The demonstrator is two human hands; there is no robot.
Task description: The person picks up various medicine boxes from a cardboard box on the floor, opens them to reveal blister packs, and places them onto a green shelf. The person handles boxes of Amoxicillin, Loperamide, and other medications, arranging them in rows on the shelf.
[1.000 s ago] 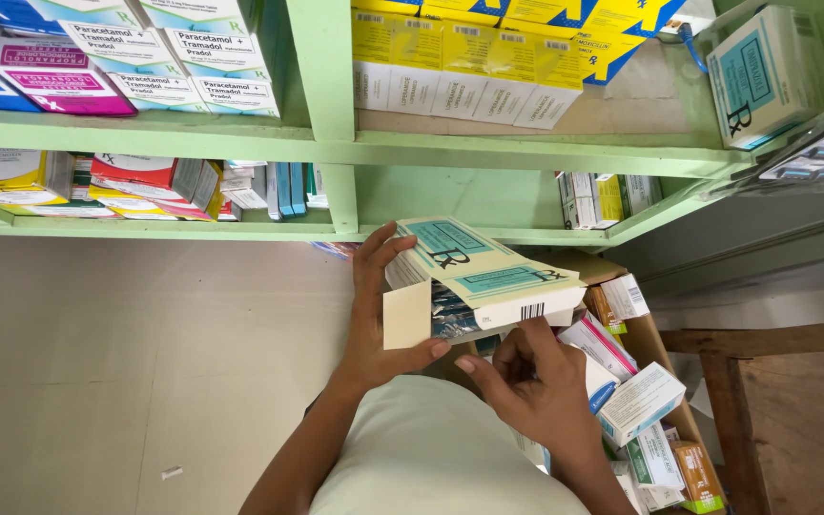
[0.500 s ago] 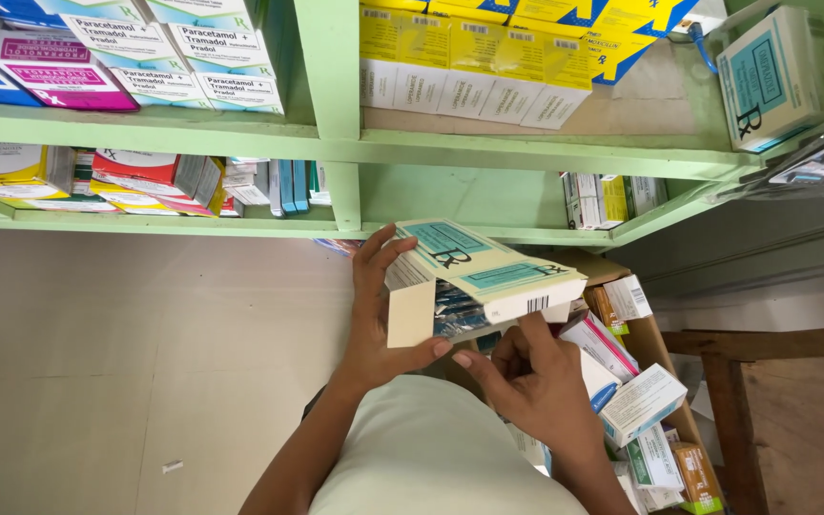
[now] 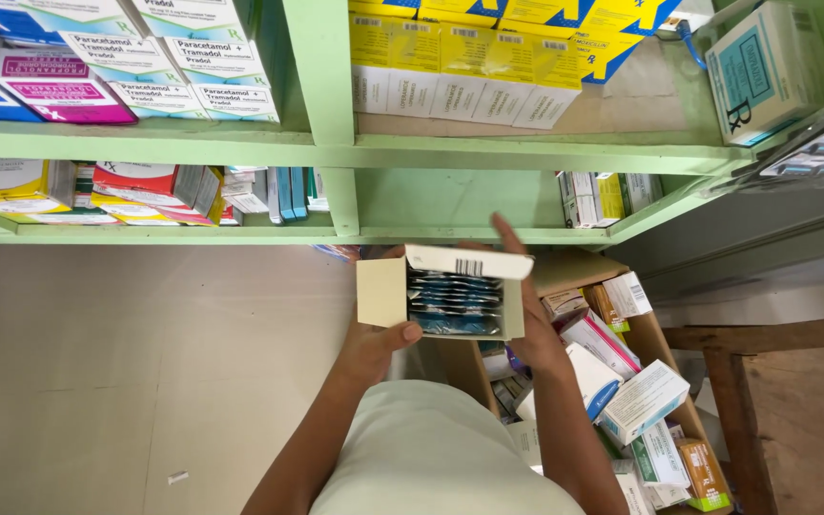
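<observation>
I hold an open medicine box in front of the green shelf, blister packs stacked inside. My left hand grips its underside near the flap; my right hand clasps its far side.

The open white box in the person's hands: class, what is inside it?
The open white box holds a stack of blue blister strips. Only their edges show; how many there are and what lies behind them is hidden.
</observation>
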